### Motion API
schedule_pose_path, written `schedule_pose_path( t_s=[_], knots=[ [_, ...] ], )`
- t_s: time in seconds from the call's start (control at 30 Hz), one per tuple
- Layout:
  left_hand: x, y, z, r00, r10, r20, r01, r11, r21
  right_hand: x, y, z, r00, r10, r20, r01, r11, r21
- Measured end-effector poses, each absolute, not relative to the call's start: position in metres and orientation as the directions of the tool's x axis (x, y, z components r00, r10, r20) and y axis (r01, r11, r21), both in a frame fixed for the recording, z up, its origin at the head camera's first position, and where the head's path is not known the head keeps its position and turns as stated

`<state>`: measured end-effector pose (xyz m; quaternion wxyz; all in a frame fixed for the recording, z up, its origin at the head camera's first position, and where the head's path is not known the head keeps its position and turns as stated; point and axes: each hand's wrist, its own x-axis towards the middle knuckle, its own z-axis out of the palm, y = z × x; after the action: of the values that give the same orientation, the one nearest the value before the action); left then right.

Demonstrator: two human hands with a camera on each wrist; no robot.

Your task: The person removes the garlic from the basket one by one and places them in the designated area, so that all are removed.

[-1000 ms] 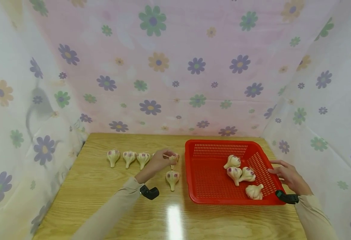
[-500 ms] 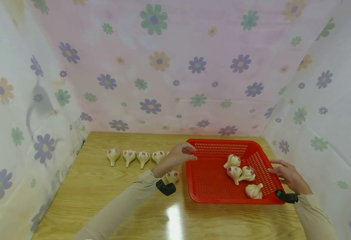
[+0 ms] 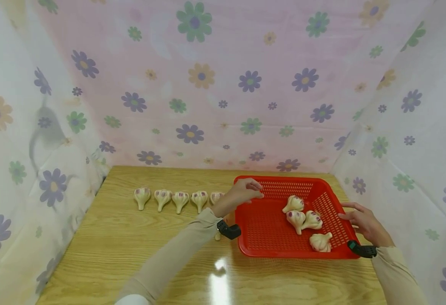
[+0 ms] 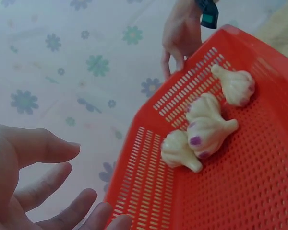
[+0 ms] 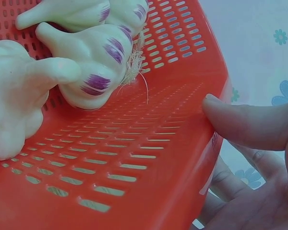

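My left hand (image 3: 242, 191) hovers over the left end of a red plastic basket (image 3: 263, 231). Nothing is between its loosely bent, spread fingers (image 4: 55, 146), seen in the left wrist view. At the basket's right side my right hand (image 3: 367, 224) holds the rim, thumb (image 5: 249, 122) on the edge and the other fingers outside the wall. Several garlic bulbs (image 3: 296, 220) lie in the right half of the basket, stems pointing different ways. Left of the basket, a row of garlic bulbs (image 3: 179, 201) lies on the table; one more garlic bulb (image 3: 218, 235) is mostly hidden behind my left wrist.
The wooden table (image 3: 131, 250) ends at a flower-printed cloth (image 3: 223, 123), which also hangs along both sides. A bright light reflection (image 3: 220, 284) shows on the tabletop near the front.
My left hand has let go of a garlic bulb at the right end of the row and moved right, over the basket. The right hand has stayed at the rim.
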<state>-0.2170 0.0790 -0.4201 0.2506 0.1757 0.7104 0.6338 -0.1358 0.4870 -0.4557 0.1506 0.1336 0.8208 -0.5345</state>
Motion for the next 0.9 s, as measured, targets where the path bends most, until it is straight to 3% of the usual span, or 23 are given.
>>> schedule_pose_path(
  t_s=[0.57, 0.9],
  knots=[
    [-0.219, 0.171, -0.457, -0.806, 0.529, -0.266, -0.266, 0.078, 0.961, -0.126, 0.498, -0.447, -0.911, 0.117, -0.394, 0.405, 0.425, -0.81],
    [-0.211, 0.215, -0.48, -0.831, 0.446, -0.332, -0.333, 0.078, 0.94, -0.126, 0.497, -0.45, -0.914, 0.125, -0.386, 0.405, 0.364, -0.839]
  ],
)
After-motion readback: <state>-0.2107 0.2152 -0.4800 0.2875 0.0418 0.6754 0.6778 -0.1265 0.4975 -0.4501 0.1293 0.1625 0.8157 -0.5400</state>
